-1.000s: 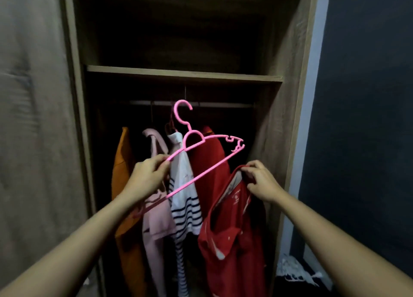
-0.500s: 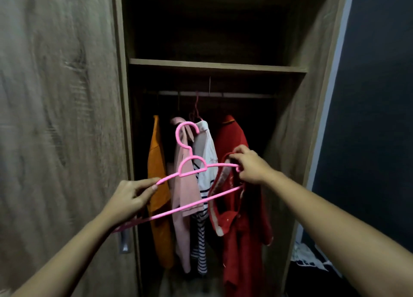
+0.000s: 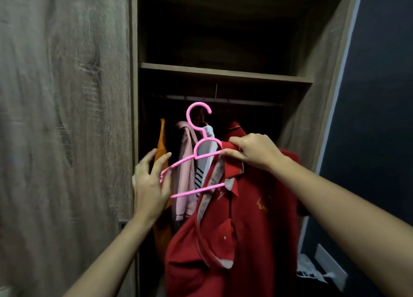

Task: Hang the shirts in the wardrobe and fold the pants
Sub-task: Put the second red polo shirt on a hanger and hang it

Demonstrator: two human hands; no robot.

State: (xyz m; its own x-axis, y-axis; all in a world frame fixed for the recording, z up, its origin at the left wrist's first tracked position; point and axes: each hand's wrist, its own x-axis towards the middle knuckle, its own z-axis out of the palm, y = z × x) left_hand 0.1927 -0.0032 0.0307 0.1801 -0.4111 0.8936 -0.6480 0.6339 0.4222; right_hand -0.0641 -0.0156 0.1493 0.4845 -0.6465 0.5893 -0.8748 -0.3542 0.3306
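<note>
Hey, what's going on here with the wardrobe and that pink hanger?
A person at the open wardrobe is fitting a red shirt onto a pink hanger. The right hand pinches the shirt's collar at the hanger's right side, which is tucked into the shirt. The left hand touches the hanger's bare left end with fairly straight fingers. The hanger is not yet on the rail, where other clothes hang.
</note>
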